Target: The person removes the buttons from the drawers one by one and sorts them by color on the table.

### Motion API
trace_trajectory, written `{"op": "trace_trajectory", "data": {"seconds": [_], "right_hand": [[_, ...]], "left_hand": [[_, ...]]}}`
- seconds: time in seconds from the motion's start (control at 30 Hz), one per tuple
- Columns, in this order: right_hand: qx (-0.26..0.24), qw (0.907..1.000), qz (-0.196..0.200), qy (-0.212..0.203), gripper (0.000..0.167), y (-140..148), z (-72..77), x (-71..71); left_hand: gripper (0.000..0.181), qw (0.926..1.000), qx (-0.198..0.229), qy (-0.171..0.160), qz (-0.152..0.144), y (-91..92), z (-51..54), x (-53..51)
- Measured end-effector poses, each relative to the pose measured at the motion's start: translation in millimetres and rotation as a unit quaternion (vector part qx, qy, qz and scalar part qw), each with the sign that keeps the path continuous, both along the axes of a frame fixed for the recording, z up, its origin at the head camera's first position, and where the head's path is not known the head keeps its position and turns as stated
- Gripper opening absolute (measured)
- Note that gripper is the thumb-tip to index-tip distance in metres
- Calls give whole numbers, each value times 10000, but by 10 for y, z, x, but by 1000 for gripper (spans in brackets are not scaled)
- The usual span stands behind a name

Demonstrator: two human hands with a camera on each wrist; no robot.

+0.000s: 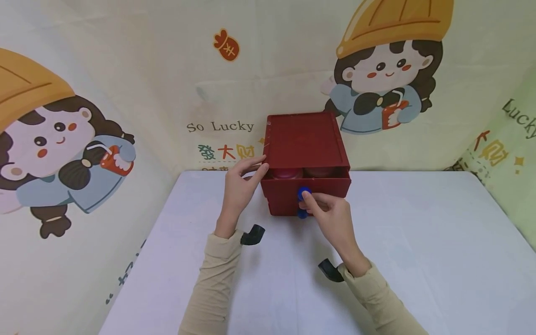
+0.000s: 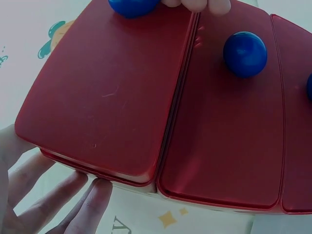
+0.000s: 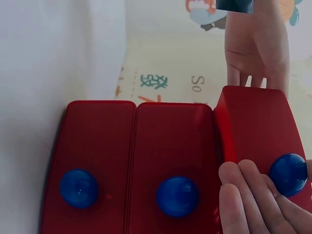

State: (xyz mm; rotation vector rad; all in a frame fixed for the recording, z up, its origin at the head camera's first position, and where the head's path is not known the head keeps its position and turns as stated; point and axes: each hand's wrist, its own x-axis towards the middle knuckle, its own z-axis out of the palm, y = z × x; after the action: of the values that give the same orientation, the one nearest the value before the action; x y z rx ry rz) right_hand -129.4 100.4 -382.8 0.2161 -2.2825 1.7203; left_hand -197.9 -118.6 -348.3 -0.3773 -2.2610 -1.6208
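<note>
A red drawer box (image 1: 305, 139) stands at the back of the table, its top drawer (image 1: 328, 187) pulled partly out. Thumb and fingers of my right hand (image 1: 335, 217) pinch the drawer's blue knob (image 1: 304, 192); the right wrist view shows the thumb at this knob (image 3: 287, 174) and the other fingers alongside the drawer front. My left hand (image 1: 240, 188) touches the box's left side with spread fingers; in the left wrist view this hand (image 2: 61, 195) lies along the top drawer (image 2: 97, 97). Two lower drawers, each with a blue knob (image 2: 245, 54), are closed.
Inside the top drawer, a pink round thing (image 1: 287, 173) and a darker one (image 1: 319, 172) show through the gap. A white cloth covers the table (image 1: 418, 242). Behind the box hangs a printed cloth (image 1: 284, 60). Black curved pieces (image 1: 253, 235) stick out at both cuffs.
</note>
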Motion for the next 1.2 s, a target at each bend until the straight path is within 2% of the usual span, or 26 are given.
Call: {"op": "trace_trajectory", "data": {"seconds": [0.23,0.3,0.7,0.77,1.0,1.2], "right_hand": [[-64,9999,82,-82,31,24,-2,34],[-37,9998,92,-162,29,17,40,62],[-143,9986,253,-449,33,62,-6,118],[-156,9982,293,-496,32,72,-5,132],[-321,9957,543,-675,32,104,4,161],[-377,9915,681,-1039,35,128,35,187]], "left_hand": [[34,10000,8,19,29,12,-2,-13],[34,10000,8,-5,48,12,-6,-13],[35,9997,149,-182,58,13,-9,-18],[35,9997,131,-216,70,23,16,-3],[34,9996,44,-268,84,95,273,207],[34,9996,37,-275,72,87,277,214]]}}
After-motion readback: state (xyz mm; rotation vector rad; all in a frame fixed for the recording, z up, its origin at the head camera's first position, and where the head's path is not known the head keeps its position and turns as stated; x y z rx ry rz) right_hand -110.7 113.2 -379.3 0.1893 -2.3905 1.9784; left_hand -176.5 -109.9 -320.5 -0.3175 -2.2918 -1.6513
